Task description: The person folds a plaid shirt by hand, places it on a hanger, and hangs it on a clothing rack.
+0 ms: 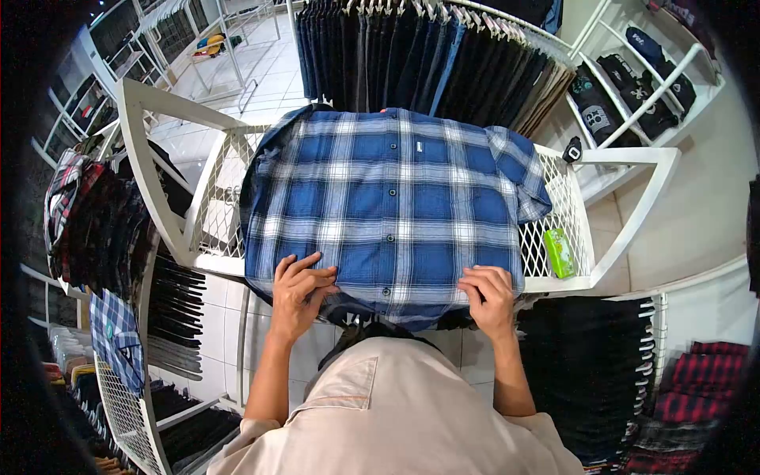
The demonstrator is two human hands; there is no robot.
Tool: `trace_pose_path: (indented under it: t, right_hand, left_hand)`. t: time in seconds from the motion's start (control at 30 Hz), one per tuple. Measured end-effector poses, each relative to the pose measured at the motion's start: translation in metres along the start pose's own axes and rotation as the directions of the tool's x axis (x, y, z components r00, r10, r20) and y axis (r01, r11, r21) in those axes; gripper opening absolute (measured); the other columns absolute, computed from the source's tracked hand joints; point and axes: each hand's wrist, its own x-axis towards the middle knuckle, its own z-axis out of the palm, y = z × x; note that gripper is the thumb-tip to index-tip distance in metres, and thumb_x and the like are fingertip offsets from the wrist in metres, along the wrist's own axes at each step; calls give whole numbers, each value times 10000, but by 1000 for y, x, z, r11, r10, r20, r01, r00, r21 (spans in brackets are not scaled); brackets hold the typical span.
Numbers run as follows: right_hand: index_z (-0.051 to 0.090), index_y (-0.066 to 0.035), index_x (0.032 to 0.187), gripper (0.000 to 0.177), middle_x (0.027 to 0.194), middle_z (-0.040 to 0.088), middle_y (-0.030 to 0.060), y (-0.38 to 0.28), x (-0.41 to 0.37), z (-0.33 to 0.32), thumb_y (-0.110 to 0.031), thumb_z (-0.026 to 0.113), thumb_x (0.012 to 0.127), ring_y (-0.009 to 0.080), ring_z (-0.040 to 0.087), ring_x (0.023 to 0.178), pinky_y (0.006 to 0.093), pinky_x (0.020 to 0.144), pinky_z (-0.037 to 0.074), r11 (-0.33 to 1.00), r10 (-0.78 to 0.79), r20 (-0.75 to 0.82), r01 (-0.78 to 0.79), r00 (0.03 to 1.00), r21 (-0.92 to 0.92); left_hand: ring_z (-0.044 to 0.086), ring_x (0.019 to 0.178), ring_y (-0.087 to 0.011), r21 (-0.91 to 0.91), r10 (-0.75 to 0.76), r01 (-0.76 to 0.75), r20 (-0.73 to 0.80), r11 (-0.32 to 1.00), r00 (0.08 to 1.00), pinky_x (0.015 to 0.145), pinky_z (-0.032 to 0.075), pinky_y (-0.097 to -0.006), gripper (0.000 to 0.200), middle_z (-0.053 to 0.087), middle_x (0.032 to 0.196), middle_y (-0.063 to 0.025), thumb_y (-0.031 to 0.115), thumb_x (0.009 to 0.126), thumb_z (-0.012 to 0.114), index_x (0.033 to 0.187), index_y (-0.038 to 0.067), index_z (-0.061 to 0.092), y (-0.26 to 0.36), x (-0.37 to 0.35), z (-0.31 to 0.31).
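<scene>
A blue and white plaid shirt [366,206] lies front side up, buttoned, across a white mesh rack. Its collar end is away from me, and the lower part hangs over the near edge toward my body. My left hand [301,291] is closed on the shirt's near left part, fingers bent over the cloth. At the near right part, my right hand [489,294] pinches the fabric between thumb and fingers. One short sleeve [522,178] is folded out at the right; the left side of the shirt is tucked under along its edge.
A green packet [559,253] lies on the white mesh rack [586,229] right of the shirt, with a black digital watch [572,150] on the frame behind it. Hanging trousers [380,59] stand beyond. Dark clothes [582,372] hang at the near right, plaid shirts [103,222] at the left.
</scene>
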Motion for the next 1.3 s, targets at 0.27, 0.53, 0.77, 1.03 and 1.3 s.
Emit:
trace_pose_path:
  t: [0.27,0.53,0.77,1.03,1.3]
  right_hand:
    - [764,-56,978,285,1042,683,73,-9,42,20,-293,860,852,319,664,961,430,819,528,949,313,-78,-315,947,-24]
    - [659,-56,910,187,1035,658,79,-9,50,24,-216,746,948,317,632,966,446,822,488,953,208,-66,-218,976,-210]
    - [630,-69,958,127,1170,674,93,-31,13,4,-180,693,971,316,603,1163,441,993,404,991,57,-3,-57,998,-120]
    - [684,-62,953,122,1130,673,105,-43,11,-12,-179,718,951,319,614,1105,451,961,427,991,135,135,-135,982,-9]
    - [733,-32,1051,301,1117,677,125,-10,43,30,-298,782,917,345,609,1064,467,941,485,902,279,-110,-300,954,-310]
  left_hand:
    - [669,1241,-287,-169,-142,149,54,974,988,1140,369,-499,51,799,1056,-36,97,864,800,893,85,760,7,12,-10]
    - [651,961,-254,-240,-160,194,156,951,975,1029,430,-414,135,778,944,-49,172,839,847,899,65,790,11,12,-28]
    - [651,895,-259,-173,-192,245,276,954,942,980,442,-415,132,773,906,-59,138,815,852,888,57,777,25,-10,-54]
    - [648,882,-336,-49,-173,191,260,980,950,820,503,-420,269,725,867,-123,281,815,871,882,40,773,36,4,-47]
    - [601,1022,-331,236,-132,177,-192,956,973,929,465,-445,388,655,1076,-125,314,899,803,1147,29,711,30,67,45]
